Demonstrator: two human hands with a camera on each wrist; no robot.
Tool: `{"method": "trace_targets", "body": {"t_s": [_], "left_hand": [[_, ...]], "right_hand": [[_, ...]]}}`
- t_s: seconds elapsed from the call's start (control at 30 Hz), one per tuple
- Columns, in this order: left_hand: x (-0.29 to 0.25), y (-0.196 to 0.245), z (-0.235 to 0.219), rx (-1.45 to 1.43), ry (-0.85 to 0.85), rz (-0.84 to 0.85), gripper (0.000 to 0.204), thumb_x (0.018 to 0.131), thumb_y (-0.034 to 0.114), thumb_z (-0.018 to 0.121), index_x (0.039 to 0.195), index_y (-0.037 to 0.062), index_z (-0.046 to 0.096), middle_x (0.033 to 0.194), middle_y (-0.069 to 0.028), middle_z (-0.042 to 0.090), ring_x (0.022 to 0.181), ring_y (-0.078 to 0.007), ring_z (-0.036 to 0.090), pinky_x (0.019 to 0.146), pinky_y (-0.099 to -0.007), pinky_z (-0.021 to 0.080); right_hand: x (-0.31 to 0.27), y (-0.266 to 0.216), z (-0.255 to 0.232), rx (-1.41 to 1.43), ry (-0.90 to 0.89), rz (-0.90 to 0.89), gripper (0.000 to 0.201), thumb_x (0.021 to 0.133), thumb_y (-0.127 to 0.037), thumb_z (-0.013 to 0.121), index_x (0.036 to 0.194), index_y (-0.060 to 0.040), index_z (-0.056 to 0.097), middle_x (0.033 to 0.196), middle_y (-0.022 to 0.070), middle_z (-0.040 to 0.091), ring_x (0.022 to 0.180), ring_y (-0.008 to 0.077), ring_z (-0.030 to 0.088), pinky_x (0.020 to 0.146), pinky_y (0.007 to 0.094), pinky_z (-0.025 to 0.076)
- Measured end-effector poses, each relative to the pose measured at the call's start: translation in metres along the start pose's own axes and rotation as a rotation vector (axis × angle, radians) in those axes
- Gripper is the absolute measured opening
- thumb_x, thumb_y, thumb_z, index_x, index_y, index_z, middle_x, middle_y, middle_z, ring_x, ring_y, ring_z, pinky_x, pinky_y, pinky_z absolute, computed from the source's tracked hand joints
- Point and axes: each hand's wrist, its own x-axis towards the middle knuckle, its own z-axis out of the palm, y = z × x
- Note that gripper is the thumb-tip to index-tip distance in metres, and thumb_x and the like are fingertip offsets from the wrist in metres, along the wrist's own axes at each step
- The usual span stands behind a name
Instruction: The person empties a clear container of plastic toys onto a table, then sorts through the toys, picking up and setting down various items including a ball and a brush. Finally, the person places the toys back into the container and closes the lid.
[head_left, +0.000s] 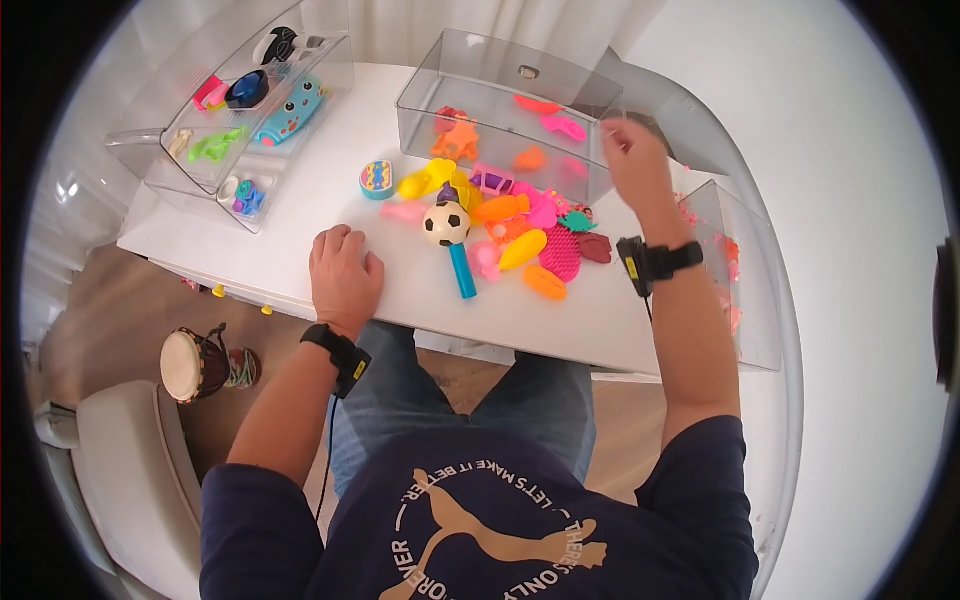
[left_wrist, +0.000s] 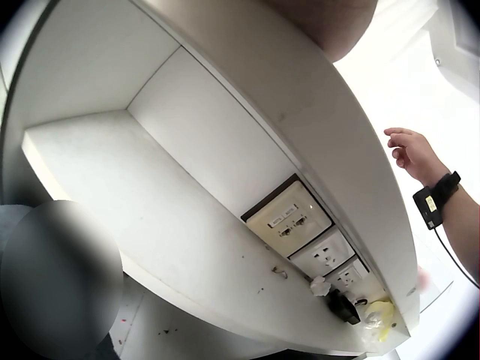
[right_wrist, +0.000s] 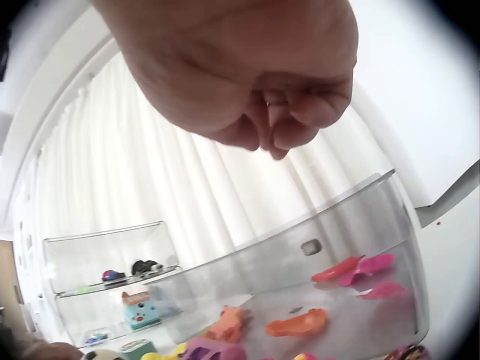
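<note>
My left hand (head_left: 345,280) rests on the white table's front edge, its fingers loosely bent and holding nothing. My right hand (head_left: 637,165) is raised by the right end of a clear bin (head_left: 430,125); its fingers are loosely curled, and nothing shows between them in the right wrist view (right_wrist: 255,82). Inside the bin lie red and pink pieces (right_wrist: 379,264) and an orange piece (right_wrist: 298,324). Left of the right hand is a mixed toy pile, with a soccer-ball toy (head_left: 446,224) on a blue handle, a yellow piece (head_left: 523,250) and a pink bumpy piece (head_left: 561,256).
A clear two-level organizer (head_left: 240,165) with small toys stands at the back left. Another clear bin (head_left: 757,300) is at the right edge. An egg-patterned round box (head_left: 377,180) sits left of the pile. On the floor are a drum (head_left: 183,367) and a chair (head_left: 135,450).
</note>
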Motion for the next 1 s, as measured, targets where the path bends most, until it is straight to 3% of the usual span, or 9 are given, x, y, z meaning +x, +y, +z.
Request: {"method": "trace_targets", "body": {"t_s": [0.03,0.1,0.2,0.3,0.5,0.7,1.0], "left_hand": [[0.001,0.001,-0.001,0.004,-0.007,-0.003,0.027,0.076,0.009,0.065,0.102,0.0013,0.064,0.113,-0.0149,0.059,0.112,-0.0342,0.052,0.098,-0.0447,0.043],[0.0,0.002,0.0,0.011,-0.022,-0.007,0.027,0.076,0.01,0.065,0.102,0.0011,0.064,0.114,-0.0149,0.059,0.112,-0.0341,0.052,0.098,-0.0446,0.043],[0.001,0.001,0.0,0.012,-0.025,-0.013,0.027,0.076,0.01,0.066,0.102,0.001,0.064,0.114,-0.0148,0.059,0.112,-0.0338,0.052,0.098,-0.0444,0.042],[0.0,0.001,-0.001,0.01,-0.017,-0.019,0.027,0.076,0.01,0.066,0.102,0.0012,0.064,0.113,-0.0145,0.059,0.112,-0.0335,0.053,0.098,-0.0442,0.042],[0.002,0.005,-0.003,0.019,-0.022,-0.013,0.028,0.076,0.009,0.066,0.102,0.0011,0.064,0.113,-0.0146,0.059,0.111,-0.0334,0.053,0.098,-0.044,0.042],[0.001,0.002,-0.001,0.006,-0.018,-0.019,0.028,0.076,0.01,0.066,0.102,0.0015,0.064,0.114,-0.0149,0.059,0.111,-0.0338,0.052,0.098,-0.0444,0.042],[0.001,0.002,-0.001,0.003,-0.016,-0.019,0.028,0.075,0.009,0.066,0.102,0.0017,0.064,0.114,-0.0151,0.058,0.112,-0.0344,0.052,0.098,-0.0444,0.043]], "right_hand": [[-0.012,-0.011,0.001,0.031,-0.141,0.013,0.027,0.088,-0.018,0.063,0.109,-0.0019,0.069,0.087,0.0134,0.07,0.076,0.0249,0.066,0.074,0.0361,0.051],[-0.031,-0.017,0.015,-0.085,-0.4,-0.025,0.029,0.086,-0.02,0.067,0.11,-0.0032,0.068,0.094,0.0147,0.07,0.082,0.0286,0.067,0.075,0.0387,0.051],[-0.057,-0.007,0.041,-0.273,-0.391,-0.249,0.031,0.084,-0.024,0.07,0.106,-0.0039,0.068,0.1,0.0149,0.069,0.089,0.0315,0.066,0.077,0.0407,0.052],[-0.058,-0.013,0.052,-0.423,-0.372,-0.047,0.034,0.079,-0.033,0.074,0.1,-0.0062,0.066,0.105,0.0141,0.067,0.095,0.0328,0.066,0.08,0.0431,0.054],[-0.06,-0.022,0.052,-0.48,-0.383,0.038,0.04,0.079,-0.032,0.075,0.107,-0.0063,0.063,0.104,0.0146,0.068,0.096,0.0332,0.066,0.08,0.0432,0.053],[-0.06,-0.027,0.055,-0.445,-0.426,0.079,0.039,0.08,-0.031,0.073,0.108,-0.0061,0.062,0.101,0.0173,0.069,0.098,0.0333,0.066,0.082,0.0433,0.053],[-0.06,-0.018,0.05,-0.056,-0.31,0.099,0.03,0.085,-0.015,0.063,0.114,-0.0052,0.064,0.101,0.0164,0.07,0.094,0.0353,0.066,0.081,0.0432,0.052]]}}
